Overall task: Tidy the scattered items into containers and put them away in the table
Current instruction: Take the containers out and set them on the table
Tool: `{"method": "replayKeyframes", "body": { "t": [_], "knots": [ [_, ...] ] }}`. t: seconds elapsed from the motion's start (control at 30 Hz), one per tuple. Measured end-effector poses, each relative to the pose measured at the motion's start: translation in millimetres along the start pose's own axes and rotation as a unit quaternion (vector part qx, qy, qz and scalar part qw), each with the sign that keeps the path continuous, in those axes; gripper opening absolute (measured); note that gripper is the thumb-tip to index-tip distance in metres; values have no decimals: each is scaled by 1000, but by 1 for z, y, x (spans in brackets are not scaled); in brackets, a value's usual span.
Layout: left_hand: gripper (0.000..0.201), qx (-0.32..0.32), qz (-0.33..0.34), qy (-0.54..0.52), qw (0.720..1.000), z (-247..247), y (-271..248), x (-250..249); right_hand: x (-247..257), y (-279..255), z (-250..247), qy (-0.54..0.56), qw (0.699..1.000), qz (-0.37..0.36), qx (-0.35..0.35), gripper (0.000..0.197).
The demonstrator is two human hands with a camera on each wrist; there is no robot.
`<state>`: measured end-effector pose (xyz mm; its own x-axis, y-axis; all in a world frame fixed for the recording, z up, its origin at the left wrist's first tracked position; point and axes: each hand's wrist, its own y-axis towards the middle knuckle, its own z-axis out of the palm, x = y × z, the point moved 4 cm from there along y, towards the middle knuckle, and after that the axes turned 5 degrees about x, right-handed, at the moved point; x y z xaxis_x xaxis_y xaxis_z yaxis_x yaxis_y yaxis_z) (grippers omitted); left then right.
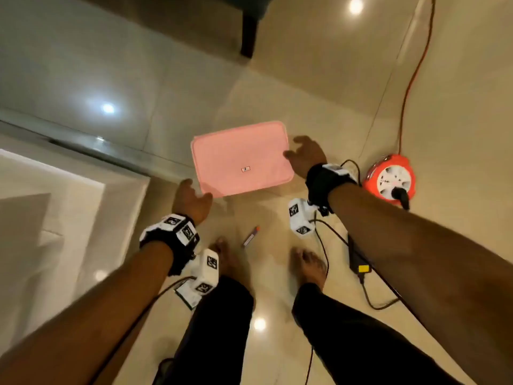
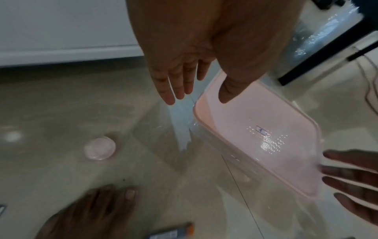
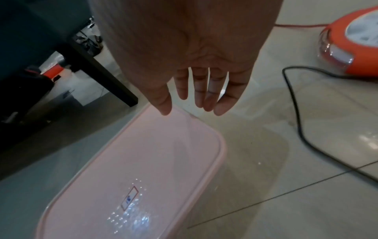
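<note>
A clear storage box with a pink lid [image 1: 241, 158] sits on the tiled floor in front of my feet. My left hand [image 1: 194, 191] hovers at the box's near-left corner, fingers straight, thumb over the lid [image 2: 261, 137]. At the lid's right edge my right hand [image 1: 298, 150] is spread open and holds nothing. Whether either hand touches the box cannot be told. A small pen-like item with an orange tip [image 1: 250, 236] lies between my feet. In the left wrist view, a round pale pink object [image 2: 99, 148] lies on the floor left of the box.
An orange cable reel [image 1: 391, 179] stands right of the box, its red cord running away. A black adapter [image 1: 361, 262] and cables lie beside my right foot. A dark table leg [image 1: 248, 34] stands beyond the box. White furniture [image 1: 55, 207] is at the left.
</note>
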<state>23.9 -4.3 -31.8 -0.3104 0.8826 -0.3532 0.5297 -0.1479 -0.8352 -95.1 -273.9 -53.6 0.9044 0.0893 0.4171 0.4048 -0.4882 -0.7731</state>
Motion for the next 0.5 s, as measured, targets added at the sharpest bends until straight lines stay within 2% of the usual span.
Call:
{"method": "replayKeyframes", "body": {
  "t": [0.07, 0.13, 0.23, 0.37, 0.5],
  "knots": [
    [64, 20, -17, -23, 999, 7, 25, 5, -8, 19, 13, 23, 1000, 12, -7, 54],
    [51, 40, -23, -54, 997, 9, 37, 5, -13, 23, 24, 29, 999, 17, 5, 48],
    [43, 44, -27, -97, 994, 8, 27, 4, -17, 4, 25, 55, 998, 15, -15, 42],
    [38, 49, 3, -74, 996, -5, -20, -8, -20, -56, 1, 136, 989, 13, -58, 38],
    [29, 48, 39, -116, 991, -41, -114, -36, 13, -150, -50, 175, 981, -32, -80, 36]
  ]
}}
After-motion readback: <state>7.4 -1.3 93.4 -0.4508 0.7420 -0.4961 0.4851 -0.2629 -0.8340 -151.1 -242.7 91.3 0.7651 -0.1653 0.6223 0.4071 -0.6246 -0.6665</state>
